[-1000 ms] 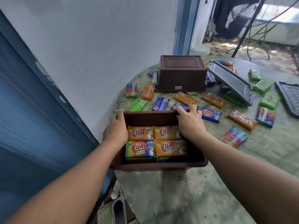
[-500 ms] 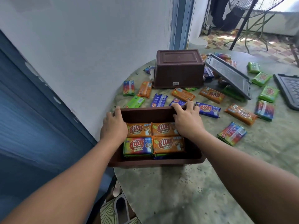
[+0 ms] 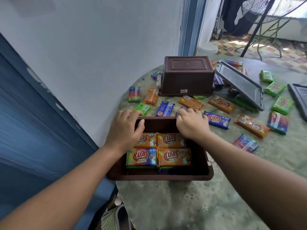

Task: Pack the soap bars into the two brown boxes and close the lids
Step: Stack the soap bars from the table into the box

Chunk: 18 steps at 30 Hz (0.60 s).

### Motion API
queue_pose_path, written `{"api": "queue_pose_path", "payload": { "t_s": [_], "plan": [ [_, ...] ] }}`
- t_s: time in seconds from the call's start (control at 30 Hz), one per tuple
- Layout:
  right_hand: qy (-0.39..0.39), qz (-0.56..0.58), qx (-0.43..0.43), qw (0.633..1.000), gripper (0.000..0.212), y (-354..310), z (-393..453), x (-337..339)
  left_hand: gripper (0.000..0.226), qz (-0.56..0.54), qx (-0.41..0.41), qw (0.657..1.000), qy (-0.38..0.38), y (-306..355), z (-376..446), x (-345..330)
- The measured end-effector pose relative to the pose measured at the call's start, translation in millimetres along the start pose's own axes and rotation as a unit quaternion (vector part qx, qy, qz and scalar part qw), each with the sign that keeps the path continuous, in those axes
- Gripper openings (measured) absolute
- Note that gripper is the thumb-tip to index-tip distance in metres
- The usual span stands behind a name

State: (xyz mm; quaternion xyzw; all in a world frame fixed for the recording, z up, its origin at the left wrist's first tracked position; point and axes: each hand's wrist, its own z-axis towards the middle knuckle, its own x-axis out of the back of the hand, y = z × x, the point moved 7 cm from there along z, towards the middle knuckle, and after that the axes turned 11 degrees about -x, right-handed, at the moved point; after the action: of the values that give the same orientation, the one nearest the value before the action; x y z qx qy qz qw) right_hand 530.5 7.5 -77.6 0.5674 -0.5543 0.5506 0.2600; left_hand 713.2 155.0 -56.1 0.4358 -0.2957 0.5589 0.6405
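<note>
An open brown box sits at the table's near left edge with several wrapped soap bars packed inside. My left hand grips the box's far left corner, thumb inside the wall. My right hand curls over the far rim toward the right. A second brown box stands upside down farther back. Several loose soap bars, such as a blue one and an orange one, lie scattered around. Two dark lids lie to the right: one lid propped on bars, another lid at the frame edge.
The round mottled green table stands against a white wall with a blue band on the left. A doorway behind opens onto a tiled floor with a fan stand.
Both hands keep hold of the open box's far rim. My left hand has shifted inward along the rim, and the view has tilted slightly.
</note>
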Motion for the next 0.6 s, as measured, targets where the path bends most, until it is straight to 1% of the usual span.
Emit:
{"api": "queue_pose_path", "payload": {
  "t_s": [0.07, 0.13, 0.17, 0.23, 0.3, 0.37, 0.43, 0.5, 0.6],
  "plan": [
    [-0.052, 0.032, 0.014, 0.998, 0.034, -16.1, 19.0, 4.3, 0.02, -0.036, 0.012, 0.999, -0.008, -4.9, 27.4, -3.2],
    [-0.076, 0.034, 0.03, 0.996, 0.031, -34.1, 37.9, 7.1, 0.018, -0.04, 0.031, 0.998, -0.039, -15.7, 55.7, -12.7],
    [-0.093, 0.019, 0.031, 0.995, 0.033, -41.2, 47.3, 6.6, 0.018, -0.039, 0.041, 0.997, -0.058, -24.3, 68.7, -20.0],
    [-0.122, -0.025, 0.035, 0.992, 0.046, -51.5, 64.6, 2.4, 0.015, -0.037, 0.069, 0.992, -0.103, -43.2, 88.1, -36.9],
    [-0.134, -0.057, 0.04, 0.989, 0.055, -56.6, 82.2, -3.9, 0.017, -0.028, 0.096, 0.981, -0.165, -62.9, 100.6, -56.3],
    [-0.135, -0.09, 0.053, 0.985, 0.058, -60.4, 97.9, -10.9, 0.023, -0.012, 0.114, 0.966, -0.232, -79.5, 106.8, -76.9],
    [-0.124, -0.14, 0.072, 0.98, 0.066, -64.4, 111.0, -17.2, 0.035, 0.028, 0.118, 0.952, -0.282, -92.4, 111.5, -93.0],
    [-0.1, -0.201, 0.095, 0.97, 0.074, -68.2, 119.4, -21.2, 0.049, 0.063, 0.124, 0.938, -0.318, -100.8, 113.2, -106.0],
    [-0.092, -0.277, 0.11, 0.95, 0.08, -68.7, 132.3, -34.4, 0.07, 0.066, 0.147, 0.919, -0.359, -112.7, 113.1, -127.1]
  ]
}}
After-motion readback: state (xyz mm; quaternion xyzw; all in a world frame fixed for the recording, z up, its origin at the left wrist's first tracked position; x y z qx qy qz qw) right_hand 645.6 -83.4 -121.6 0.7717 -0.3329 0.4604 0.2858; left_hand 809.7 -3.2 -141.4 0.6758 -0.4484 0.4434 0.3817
